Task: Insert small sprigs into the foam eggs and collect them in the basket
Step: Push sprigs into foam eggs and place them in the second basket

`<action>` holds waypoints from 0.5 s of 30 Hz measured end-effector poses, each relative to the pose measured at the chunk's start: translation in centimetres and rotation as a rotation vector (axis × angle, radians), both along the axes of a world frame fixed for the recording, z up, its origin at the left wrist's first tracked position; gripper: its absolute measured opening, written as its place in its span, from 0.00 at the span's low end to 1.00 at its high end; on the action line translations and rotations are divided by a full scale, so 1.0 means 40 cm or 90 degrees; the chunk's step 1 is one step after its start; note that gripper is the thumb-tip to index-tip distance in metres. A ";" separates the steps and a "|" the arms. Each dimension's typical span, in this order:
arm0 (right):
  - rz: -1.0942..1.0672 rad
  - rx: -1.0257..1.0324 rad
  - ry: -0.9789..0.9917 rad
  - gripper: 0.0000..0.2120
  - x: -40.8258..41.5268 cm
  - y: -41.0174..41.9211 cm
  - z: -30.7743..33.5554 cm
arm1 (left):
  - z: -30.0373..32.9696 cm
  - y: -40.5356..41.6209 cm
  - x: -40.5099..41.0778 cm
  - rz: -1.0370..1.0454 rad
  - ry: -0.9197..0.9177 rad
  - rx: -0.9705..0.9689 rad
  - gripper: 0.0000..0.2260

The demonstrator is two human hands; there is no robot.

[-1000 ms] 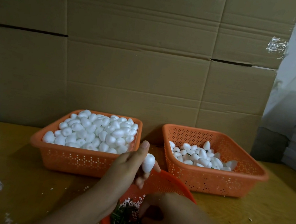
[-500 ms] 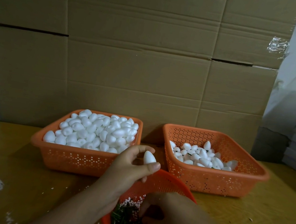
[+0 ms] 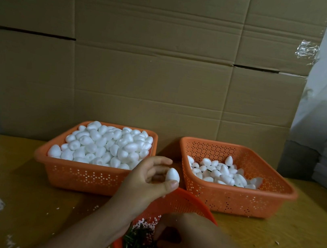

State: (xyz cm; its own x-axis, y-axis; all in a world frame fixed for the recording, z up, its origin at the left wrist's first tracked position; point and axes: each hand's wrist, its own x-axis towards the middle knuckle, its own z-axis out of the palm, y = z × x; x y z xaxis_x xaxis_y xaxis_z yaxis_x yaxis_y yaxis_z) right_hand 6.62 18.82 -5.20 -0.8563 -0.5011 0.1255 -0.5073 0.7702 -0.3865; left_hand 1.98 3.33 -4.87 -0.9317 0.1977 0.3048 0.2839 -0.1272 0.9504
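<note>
— What have you got in your left hand (image 3: 146, 176)?

— You are holding one foam egg (image 3: 172, 175), pinched between thumb and fingers (image 3: 171, 184), raised above the far rim of the round orange bowl (image 3: 188, 204) and in front of the gap between the two baskets.

— And your right hand (image 3: 189, 231)?

— It is down inside that bowl, among the green sprigs (image 3: 138, 245) with their pink specks. Its fingers curl downward, but you cannot tell whether they grip a sprig; their tips are hidden.

— Where are the other eggs?

— The left basket (image 3: 87, 176) on the bench (image 3: 12, 175) is heaped with plain white ones. The right basket (image 3: 236, 200) holds a thinner layer, some with bits of green showing between them. Both stand against the cardboard wall (image 3: 167, 60), near each other but apart.
</note>
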 end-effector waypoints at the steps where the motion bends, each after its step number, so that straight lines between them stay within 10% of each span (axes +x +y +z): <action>1: 0.000 -0.001 0.002 0.09 0.001 0.000 0.000 | -0.001 0.000 0.000 0.009 -0.008 0.008 0.14; 15: 0.002 0.006 -0.001 0.09 -0.001 -0.002 0.002 | -0.002 0.001 0.004 -0.026 0.067 -0.024 0.10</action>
State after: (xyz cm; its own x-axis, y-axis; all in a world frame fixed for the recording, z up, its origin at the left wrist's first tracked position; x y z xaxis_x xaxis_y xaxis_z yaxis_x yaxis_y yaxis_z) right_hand 6.57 18.72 -5.13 -0.8551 -0.5045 0.1197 -0.5089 0.7724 -0.3800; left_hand 2.14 3.37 -4.96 -0.8856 0.2488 0.3923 0.3779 -0.1051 0.9198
